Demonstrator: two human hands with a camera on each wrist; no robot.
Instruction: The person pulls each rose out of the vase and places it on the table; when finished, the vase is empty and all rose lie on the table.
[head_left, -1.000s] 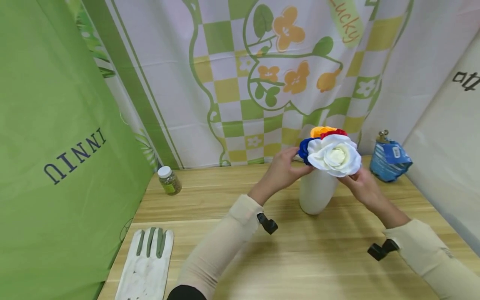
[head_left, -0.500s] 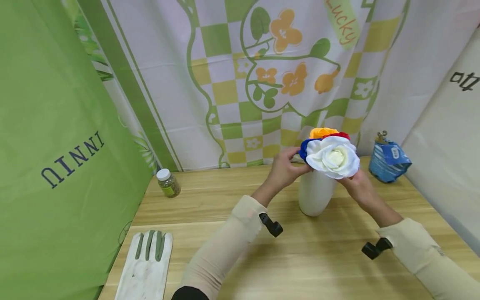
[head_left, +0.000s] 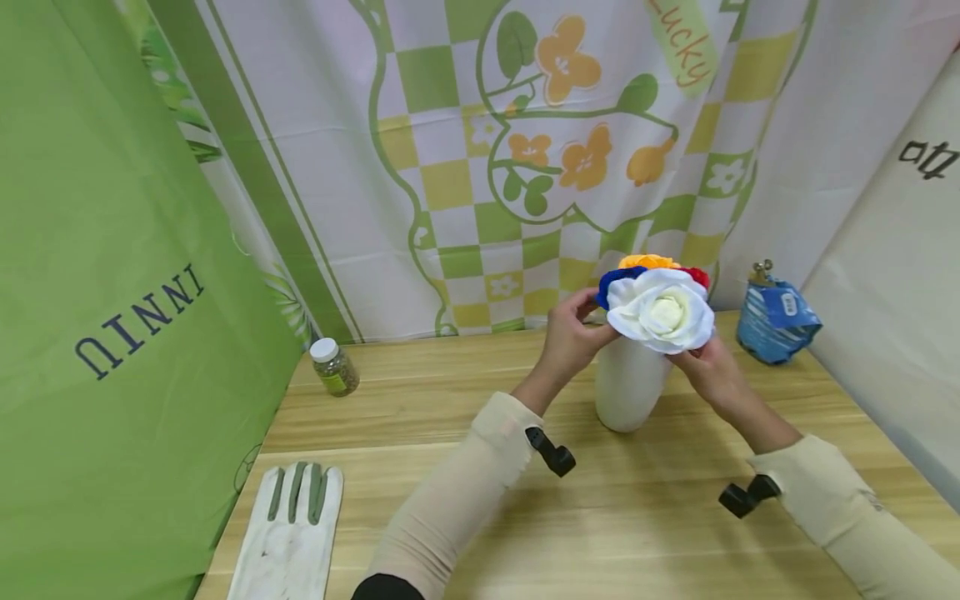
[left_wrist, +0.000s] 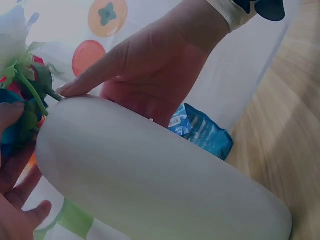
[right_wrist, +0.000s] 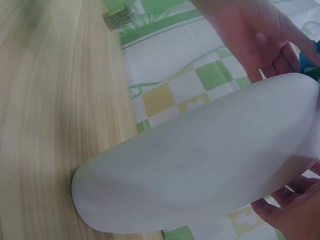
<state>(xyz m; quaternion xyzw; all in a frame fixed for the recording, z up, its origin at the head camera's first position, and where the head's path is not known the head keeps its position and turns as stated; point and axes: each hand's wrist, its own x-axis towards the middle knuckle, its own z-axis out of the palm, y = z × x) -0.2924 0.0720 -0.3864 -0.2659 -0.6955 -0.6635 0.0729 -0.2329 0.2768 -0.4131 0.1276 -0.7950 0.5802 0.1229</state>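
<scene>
An upright white vase [head_left: 630,387] on the wooden table holds artificial roses: a large white rose [head_left: 663,312] in front, with a blue rose [head_left: 609,285], an orange rose [head_left: 649,262] and a red rose [head_left: 700,276] around it. My left hand [head_left: 572,335] grips the blue rose from the left, thumb and fingers bent about its head. On the other side, my right hand [head_left: 716,375] holds the vase's neck; its thumb lies at the rim beside a green stem [left_wrist: 33,94] in the left wrist view. The white bloom hides most of the rim from above.
A jar with a white lid [head_left: 334,367] stands at the back left of the table. Near the left edge lies a white and green glove [head_left: 288,533]. Right of the vase sits a blue bag [head_left: 777,321]. A patterned curtain [head_left: 450,183] hangs behind the table.
The rose heads have turned slightly: the red rose has shifted right, and more of the blue rose shows above the white one. Both hands stay at the top of the vase.
</scene>
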